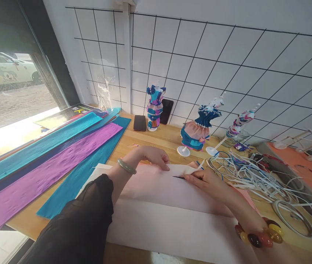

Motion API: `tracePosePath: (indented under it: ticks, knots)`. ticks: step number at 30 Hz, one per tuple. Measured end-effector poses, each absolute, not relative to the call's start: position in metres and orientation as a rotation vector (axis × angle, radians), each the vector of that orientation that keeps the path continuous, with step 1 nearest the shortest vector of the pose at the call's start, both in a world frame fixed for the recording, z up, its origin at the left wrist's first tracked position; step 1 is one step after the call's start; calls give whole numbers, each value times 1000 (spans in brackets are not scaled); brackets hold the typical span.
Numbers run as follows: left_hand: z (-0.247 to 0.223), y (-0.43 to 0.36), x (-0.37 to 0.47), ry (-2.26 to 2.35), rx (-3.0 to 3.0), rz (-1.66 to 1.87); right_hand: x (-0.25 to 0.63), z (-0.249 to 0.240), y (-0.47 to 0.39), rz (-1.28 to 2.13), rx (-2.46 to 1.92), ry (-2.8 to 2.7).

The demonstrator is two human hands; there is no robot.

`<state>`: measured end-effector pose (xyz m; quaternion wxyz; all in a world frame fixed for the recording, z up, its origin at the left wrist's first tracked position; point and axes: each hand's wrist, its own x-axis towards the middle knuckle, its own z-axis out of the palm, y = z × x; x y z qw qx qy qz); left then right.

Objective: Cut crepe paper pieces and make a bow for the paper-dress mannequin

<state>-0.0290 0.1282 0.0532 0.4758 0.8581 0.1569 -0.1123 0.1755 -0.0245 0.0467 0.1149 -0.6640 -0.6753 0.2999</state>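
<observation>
A large sheet of white paper (166, 220) with a fold across it lies over the front of the table, with pinkish material showing through it. My left hand (157, 157), with a jade bangle on the wrist, pinches the paper's far edge between thumb and fingers. To its right, my right hand (202, 179) is closed on a small tool with a thin dark blade (178, 177). The blade points left over the paper, near its far edge; its handle is hidden in the hand.
Blue and purple crepe strips (90, 148) cover the left side. Three small decorated dress forms (195, 134), a phone (139, 123) and a glass jar (241, 137) stand or lie near the tiled wall. Tangled white strips (254, 176) heap at the right.
</observation>
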Motion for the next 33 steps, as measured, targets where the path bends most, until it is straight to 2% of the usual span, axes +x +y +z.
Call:
tracePosePath:
  ticks: [19, 33]
  knots:
    - [53, 128, -29, 332, 2138, -264, 156, 52, -24, 675, -1983, -2103]
    - [51, 130, -28, 331, 2102, -273, 156, 42, -23, 711, -1962, -2018]
